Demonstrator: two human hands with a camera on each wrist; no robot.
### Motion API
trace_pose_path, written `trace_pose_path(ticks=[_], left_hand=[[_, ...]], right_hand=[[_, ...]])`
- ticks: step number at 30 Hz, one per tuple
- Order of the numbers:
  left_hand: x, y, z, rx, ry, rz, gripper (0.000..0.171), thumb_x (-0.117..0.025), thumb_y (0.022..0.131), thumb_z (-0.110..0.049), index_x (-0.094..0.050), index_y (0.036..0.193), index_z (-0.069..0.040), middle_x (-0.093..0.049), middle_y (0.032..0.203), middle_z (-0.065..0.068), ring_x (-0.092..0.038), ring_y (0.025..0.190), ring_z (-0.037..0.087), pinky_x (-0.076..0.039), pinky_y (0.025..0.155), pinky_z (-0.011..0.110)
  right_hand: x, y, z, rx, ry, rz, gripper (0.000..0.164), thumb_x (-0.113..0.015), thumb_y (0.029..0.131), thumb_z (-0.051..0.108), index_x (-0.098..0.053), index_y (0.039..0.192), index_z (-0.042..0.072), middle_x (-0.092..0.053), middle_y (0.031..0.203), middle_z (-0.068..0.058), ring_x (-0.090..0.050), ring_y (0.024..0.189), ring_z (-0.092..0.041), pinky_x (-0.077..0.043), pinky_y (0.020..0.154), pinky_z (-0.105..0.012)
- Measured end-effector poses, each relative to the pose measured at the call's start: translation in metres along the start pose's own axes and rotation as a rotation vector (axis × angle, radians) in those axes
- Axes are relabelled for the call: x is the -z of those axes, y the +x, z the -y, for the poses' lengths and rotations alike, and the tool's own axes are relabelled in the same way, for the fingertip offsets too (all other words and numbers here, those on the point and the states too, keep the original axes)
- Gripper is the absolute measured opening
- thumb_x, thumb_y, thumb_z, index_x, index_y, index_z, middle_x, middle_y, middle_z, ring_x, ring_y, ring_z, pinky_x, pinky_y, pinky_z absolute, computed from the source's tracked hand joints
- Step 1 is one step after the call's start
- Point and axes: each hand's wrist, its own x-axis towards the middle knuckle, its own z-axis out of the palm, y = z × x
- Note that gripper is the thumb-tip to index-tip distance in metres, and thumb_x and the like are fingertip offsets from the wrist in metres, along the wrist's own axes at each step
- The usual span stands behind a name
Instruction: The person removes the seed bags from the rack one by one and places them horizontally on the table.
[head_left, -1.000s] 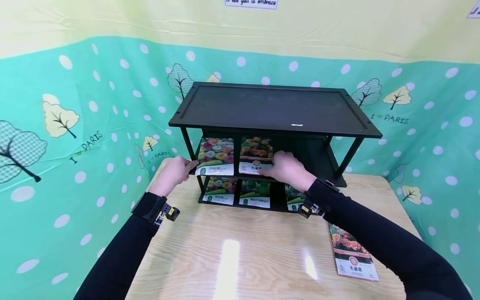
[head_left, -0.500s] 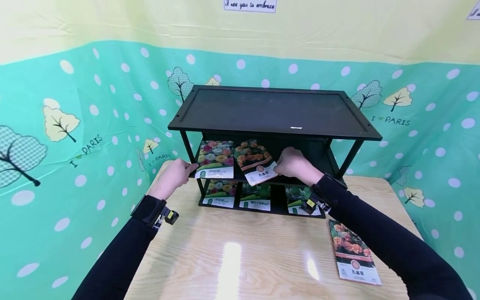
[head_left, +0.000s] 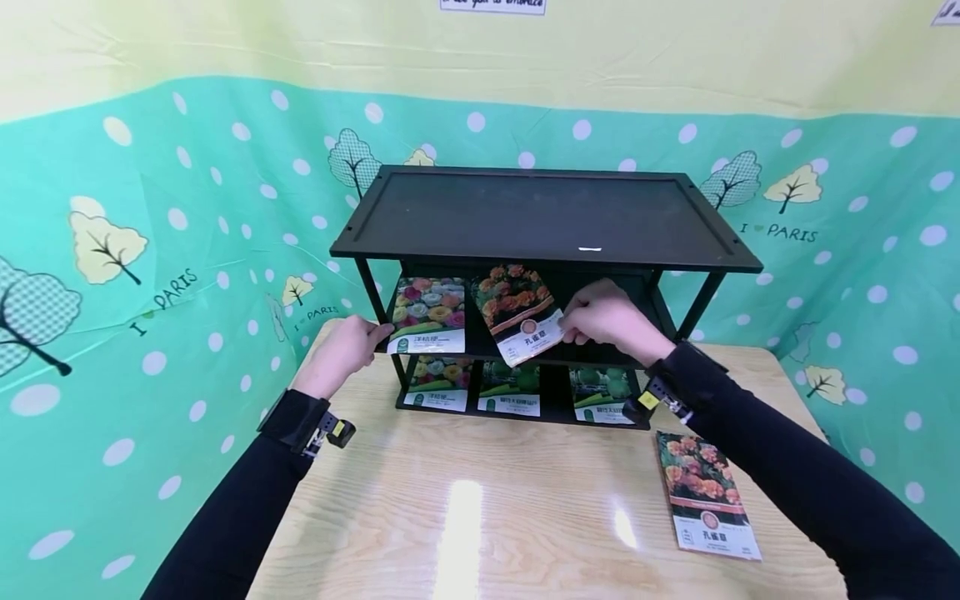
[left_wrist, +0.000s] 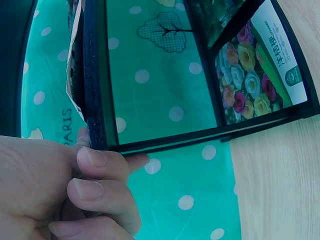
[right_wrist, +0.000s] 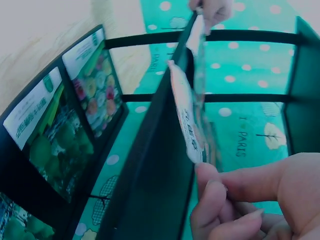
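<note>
My right hand point(head_left: 607, 317) pinches the lower right corner of a seed packet point(head_left: 517, 312) with orange flowers. The packet lies tilted on the middle shelf, its bottom corner jutting past the front edge. In the right wrist view, thumb and forefinger meet at the corner of this packet point(right_wrist: 184, 112). At the left end, my left hand point(head_left: 341, 354) grips the front corner of the middle shelf of a black rack point(head_left: 547, 212). A packet with mixed pastel flowers point(head_left: 431, 312) lies straight on that shelf, right beside the left fingertips.
On the bottom shelf are a flower packet point(head_left: 438, 383), a green vegetable packet point(head_left: 510, 387) and another green packet point(head_left: 602, 392). A second orange-flower packet point(head_left: 708, 496) lies on the wooden table point(head_left: 375, 517), beside the right sleeve. Patterned cloth point(head_left: 225, 250) surrounds the table.
The orange-flower packet has gone from straight to tilted, its lower end coming forward and right. My right hand has shifted right to its corner. The left hand keeps its place on the shelf.
</note>
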Motion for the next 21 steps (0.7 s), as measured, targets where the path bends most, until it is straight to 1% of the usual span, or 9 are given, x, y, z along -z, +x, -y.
trace_pose_path(ticks=[2,5,8,11,12,15,18,19,21], left_hand=[[-0.001,0.001,0.000,-0.005,0.001,0.008,0.052,-0.044,0.106,-0.028,-0.033,0.056,-0.017,-0.026,0.049,-0.006,-0.027,0.041,0.013,-0.028,0.046,0.027],[-0.002,0.002,0.002,-0.016,-0.001,0.014,0.053,-0.044,0.106,-0.027,-0.032,0.056,-0.017,-0.025,0.050,-0.006,-0.026,0.041,0.012,-0.027,0.046,0.026],[-0.003,0.003,0.003,-0.019,-0.002,0.010,0.053,-0.044,0.106,-0.028,-0.033,0.055,-0.017,-0.025,0.050,-0.006,-0.026,0.041,0.012,-0.027,0.046,0.026],[-0.005,0.004,0.005,-0.046,0.023,-0.008,0.052,-0.045,0.105,-0.026,-0.034,0.056,-0.016,-0.026,0.050,-0.006,-0.027,0.042,0.012,-0.027,0.045,0.025],[-0.005,0.004,0.005,-0.063,0.043,-0.014,0.049,-0.045,0.105,-0.023,-0.039,0.058,-0.016,-0.026,0.051,-0.006,-0.027,0.042,0.012,-0.026,0.045,0.025],[-0.005,0.004,0.006,-0.102,0.091,-0.039,0.046,-0.046,0.105,-0.019,-0.043,0.059,-0.014,-0.026,0.052,-0.006,-0.028,0.042,0.011,-0.026,0.044,0.023],[-0.005,0.003,0.005,-0.112,0.132,-0.068,0.047,-0.046,0.105,-0.019,-0.044,0.058,-0.014,-0.026,0.052,-0.006,-0.028,0.041,0.011,-0.026,0.043,0.023],[-0.006,0.003,0.005,-0.110,0.144,-0.078,0.050,-0.045,0.105,-0.021,-0.040,0.056,-0.014,-0.026,0.052,-0.006,-0.028,0.041,0.011,-0.026,0.043,0.023],[-0.007,0.004,0.004,-0.124,0.180,-0.100,0.051,-0.045,0.105,-0.021,-0.039,0.055,-0.015,-0.025,0.051,-0.005,-0.028,0.040,0.011,-0.026,0.043,0.023]], right_hand=[[0.005,-0.004,-0.003,0.016,0.037,0.000,0.018,-0.059,0.092,0.014,-0.070,0.101,0.003,-0.071,0.085,-0.012,-0.067,0.072,-0.023,-0.048,0.056,-0.029],[0.013,-0.010,-0.009,0.025,0.073,0.025,0.022,-0.056,0.095,0.016,-0.068,0.108,0.003,-0.071,0.090,-0.013,-0.066,0.075,-0.022,-0.045,0.056,-0.027],[0.019,-0.019,-0.014,-0.010,0.095,0.066,0.026,-0.057,0.095,0.019,-0.066,0.112,0.002,-0.071,0.094,-0.012,-0.064,0.077,-0.019,-0.044,0.056,-0.025],[0.024,-0.028,-0.018,-0.057,0.086,0.086,0.030,-0.058,0.094,0.020,-0.063,0.116,0.000,-0.071,0.096,-0.012,-0.064,0.077,-0.017,-0.045,0.056,-0.025],[0.025,-0.032,-0.020,-0.072,0.086,0.090,0.031,-0.058,0.094,0.020,-0.062,0.117,0.000,-0.071,0.097,-0.012,-0.064,0.077,-0.017,-0.045,0.055,-0.025],[0.029,-0.046,-0.026,-0.097,0.089,0.087,0.033,-0.059,0.092,0.019,-0.060,0.118,-0.001,-0.072,0.095,-0.010,-0.065,0.075,-0.016,-0.046,0.055,-0.025],[0.035,-0.064,-0.032,-0.112,0.138,0.080,0.032,-0.062,0.091,0.019,-0.058,0.114,-0.003,-0.073,0.089,-0.006,-0.065,0.072,-0.013,-0.045,0.054,-0.024],[0.037,-0.071,-0.034,-0.112,0.157,0.075,0.032,-0.063,0.091,0.019,-0.058,0.113,-0.003,-0.073,0.087,-0.005,-0.064,0.071,-0.011,-0.045,0.054,-0.024],[0.040,-0.085,-0.038,-0.108,0.197,0.067,0.032,-0.064,0.092,0.021,-0.056,0.111,-0.004,-0.072,0.084,-0.002,-0.062,0.070,-0.011,-0.044,0.054,-0.025]])
